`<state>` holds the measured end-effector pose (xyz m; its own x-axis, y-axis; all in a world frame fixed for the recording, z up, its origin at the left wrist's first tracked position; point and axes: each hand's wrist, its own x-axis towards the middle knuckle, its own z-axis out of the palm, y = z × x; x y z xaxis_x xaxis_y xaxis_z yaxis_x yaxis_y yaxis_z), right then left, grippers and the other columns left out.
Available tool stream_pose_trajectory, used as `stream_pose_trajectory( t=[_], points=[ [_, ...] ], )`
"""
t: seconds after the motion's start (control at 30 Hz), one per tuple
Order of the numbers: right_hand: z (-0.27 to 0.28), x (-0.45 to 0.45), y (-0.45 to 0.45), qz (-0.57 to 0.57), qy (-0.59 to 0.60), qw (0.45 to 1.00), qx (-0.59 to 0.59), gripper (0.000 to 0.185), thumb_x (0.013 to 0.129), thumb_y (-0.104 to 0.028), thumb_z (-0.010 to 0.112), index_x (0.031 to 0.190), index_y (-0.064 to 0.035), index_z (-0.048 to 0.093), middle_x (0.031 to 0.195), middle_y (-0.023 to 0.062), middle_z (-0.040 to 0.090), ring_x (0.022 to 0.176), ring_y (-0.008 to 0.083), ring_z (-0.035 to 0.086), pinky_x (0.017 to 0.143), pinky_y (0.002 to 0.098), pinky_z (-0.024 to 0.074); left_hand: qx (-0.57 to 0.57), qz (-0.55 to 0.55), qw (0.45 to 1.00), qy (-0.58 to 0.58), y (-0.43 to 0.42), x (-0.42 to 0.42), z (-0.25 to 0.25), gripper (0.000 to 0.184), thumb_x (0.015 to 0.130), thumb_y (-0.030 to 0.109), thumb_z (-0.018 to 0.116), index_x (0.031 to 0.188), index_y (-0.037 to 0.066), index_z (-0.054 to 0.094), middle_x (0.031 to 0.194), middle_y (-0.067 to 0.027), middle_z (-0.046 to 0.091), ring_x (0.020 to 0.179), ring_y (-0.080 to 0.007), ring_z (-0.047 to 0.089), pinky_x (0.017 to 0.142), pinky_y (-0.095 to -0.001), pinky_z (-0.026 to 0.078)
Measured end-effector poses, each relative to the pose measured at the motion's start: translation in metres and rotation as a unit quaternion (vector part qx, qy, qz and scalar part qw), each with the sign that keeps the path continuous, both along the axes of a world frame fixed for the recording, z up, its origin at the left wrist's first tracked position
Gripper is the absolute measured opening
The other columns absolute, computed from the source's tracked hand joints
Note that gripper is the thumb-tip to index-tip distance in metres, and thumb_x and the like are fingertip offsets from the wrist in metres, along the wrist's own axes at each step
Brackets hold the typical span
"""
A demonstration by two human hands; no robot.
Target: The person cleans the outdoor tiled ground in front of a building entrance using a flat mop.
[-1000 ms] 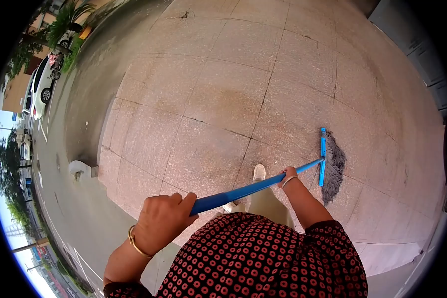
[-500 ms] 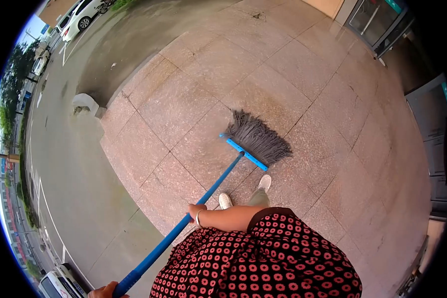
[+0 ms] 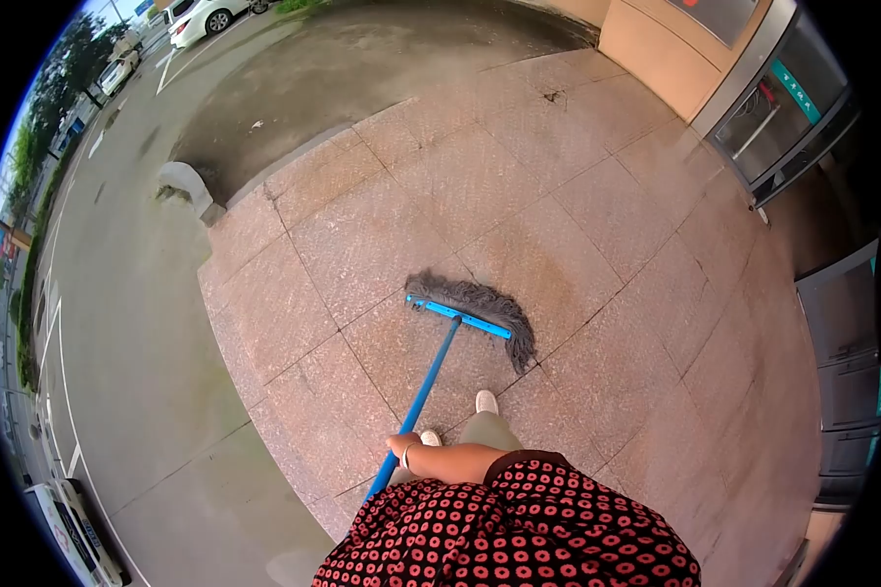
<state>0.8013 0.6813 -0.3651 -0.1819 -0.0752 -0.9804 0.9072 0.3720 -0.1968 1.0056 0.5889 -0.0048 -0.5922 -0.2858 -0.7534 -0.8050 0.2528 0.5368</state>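
My right hand (image 3: pixel 401 445), with a silver bangle at the wrist, is wrapped round the blue handle (image 3: pixel 431 380) of a mop. From the hand the handle runs up and slightly right to a blue bar (image 3: pixel 477 323). Grey strands (image 3: pixel 475 296) spread on the paving beyond the bar and trail down its right end. The handle's lower end passes out of sight beside my patterned shirt (image 3: pixel 519 528). My left hand is not visible. My light shoes (image 3: pixel 486 401) stand just below the mop head.
Pink stone paving (image 3: pixel 656 323) surrounds the mop, with a curved concrete kerb piece (image 3: pixel 191 186) at its left edge. Glass doors (image 3: pixel 773 117) stand at the upper right, and a grey metal panel (image 3: pixel 847 323) at the right. Cars (image 3: pixel 206 20) are parked on the grey road (image 3: pixel 147 342).
The mop head has swung from my right to in front of me, then slightly left. My left hand has dropped out of view. The view has turned right, showing the doors.
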Motion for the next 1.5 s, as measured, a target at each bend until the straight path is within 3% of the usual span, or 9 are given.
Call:
stream_pose_trajectory(
  t=[0.17, 0.5, 0.53, 0.7, 0.9, 1.07, 1.2, 1.27, 1.5],
  points=[
    [-0.006, -0.102, 0.041, -0.22, 0.046, 0.969, -0.1, 0.018, 0.068, -0.008, 0.053, 0.08, 0.0029, 0.047, 0.069, 0.0106, 0.051, 0.066, 0.0211, 0.052, 0.057, 0.0335, 0.0411, 0.064, 0.074, 0.995, -0.008, 0.027, -0.072, -0.056, 0.031, 0.07, 0.01, 0.054, 0.099, 0.0, 0.048, 0.074, -0.0083, 0.057, 0.061, -0.0135, 0.053, 0.056, -0.0262, 0.042],
    [0.005, -0.347, 0.112, -0.293, 0.072, 0.917, -0.261, 0.027, 0.07, -0.02, 0.054, 0.087, -0.0037, 0.041, 0.08, 0.0057, 0.044, 0.071, 0.0155, 0.042, 0.063, 0.0309, 0.0379, 0.097, 0.199, 0.975, 0.027, 0.103, -0.268, -0.139, 0.035, 0.069, 0.012, 0.058, 0.101, 0.0, 0.047, 0.075, -0.0069, 0.058, 0.066, -0.0137, 0.056, 0.063, -0.025, 0.043],
    [0.012, -0.368, 0.12, -0.288, 0.066, 0.918, -0.266, 0.027, 0.07, -0.02, 0.054, 0.087, -0.0037, 0.041, 0.08, 0.0057, 0.044, 0.071, 0.0155, 0.042, 0.063, 0.0309, 0.0379, 0.153, 0.256, 0.954, 0.037, 0.148, -0.363, -0.049, 0.035, 0.074, 0.005, 0.052, 0.105, -0.007, 0.043, 0.087, -0.0097, 0.056, 0.077, -0.0116, 0.052, 0.071, -0.0223, 0.041],
    [0.065, -0.431, 0.181, -0.304, 0.014, 0.876, -0.375, 0.022, 0.077, -0.021, 0.046, 0.09, -0.004, 0.041, 0.087, 0.0095, 0.048, 0.08, 0.02, 0.049, 0.069, 0.0348, 0.0412, 0.093, 0.192, 0.977, 0.017, 0.161, -0.477, -0.08, 0.027, 0.075, 0.013, 0.049, 0.098, -0.003, 0.047, 0.064, -0.0022, 0.049, 0.048, -0.0057, 0.044, 0.041, -0.0177, 0.035],
    [0.018, -0.397, 0.33, -0.45, -0.011, 0.881, -0.144, 0.018, 0.077, -0.019, 0.041, 0.077, -0.0012, 0.046, 0.067, 0.0099, 0.053, 0.06, 0.0198, 0.051, 0.055, 0.0323, 0.0423, 0.15, 0.204, 0.962, 0.104, 0.176, -0.617, -0.164, 0.017, 0.075, 0.013, 0.047, 0.086, 0.0, 0.048, 0.06, -0.0031, 0.047, 0.044, -0.0067, 0.041, 0.035, -0.0187, 0.032],
    [0.037, -0.316, 0.461, -0.511, 0.058, 0.857, -0.03, 0.021, 0.08, -0.019, 0.04, 0.069, -0.0011, 0.043, 0.059, 0.0077, 0.046, 0.052, 0.0179, 0.043, 0.047, 0.027, 0.0373, 0.042, 0.056, 0.989, 0.129, 0.111, -0.708, -0.21, 0.02, 0.074, 0.018, 0.048, 0.082, 0.0, 0.051, 0.053, -0.0037, 0.047, 0.04, -0.0091, 0.041, 0.034, -0.0223, 0.031],
    [0.039, -0.227, 0.561, -0.463, 0.03, 0.884, -0.058, 0.016, 0.077, -0.01, 0.038, 0.071, 0.0022, 0.046, 0.057, 0.0056, 0.045, 0.051, 0.0158, 0.045, 0.047, 0.0269, 0.0377, -0.153, -0.063, 0.98, 0.114, 0.016, -0.691, -0.205, 0.03, 0.069, 0.029, 0.052, 0.072, -0.001, 0.057, 0.053, -0.0083, 0.053, 0.045, -0.0158, 0.051, 0.044, -0.0287, 0.041],
    [-0.04, -0.16, 0.625, -0.307, 0.024, 0.911, 0.275, 0.021, 0.078, -0.009, 0.035, 0.067, 0.0031, 0.048, 0.06, 0.0081, 0.049, 0.05, 0.0164, 0.044, 0.045, 0.0262, 0.0378, -0.183, -0.07, 0.976, 0.091, -0.024, -0.649, -0.191, 0.032, 0.068, 0.031, 0.052, 0.071, -0.001, 0.058, 0.054, -0.0097, 0.053, 0.047, -0.0174, 0.052, 0.046, -0.0293, 0.041],
    [-0.011, -0.256, 0.592, -0.079, 0.068, 0.972, 0.212, 0.019, 0.079, -0.008, 0.033, 0.072, 0.0041, 0.047, 0.064, 0.0104, 0.051, 0.051, 0.0172, 0.045, 0.045, 0.0272, 0.0388, -0.14, 0.037, 0.989, 0.023, -0.102, -0.4, -0.16, 0.026, 0.068, 0.023, 0.055, 0.081, 0.001, 0.059, 0.054, -0.0046, 0.051, 0.047, -0.0113, 0.047, 0.046, -0.027, 0.039]
  ],
)
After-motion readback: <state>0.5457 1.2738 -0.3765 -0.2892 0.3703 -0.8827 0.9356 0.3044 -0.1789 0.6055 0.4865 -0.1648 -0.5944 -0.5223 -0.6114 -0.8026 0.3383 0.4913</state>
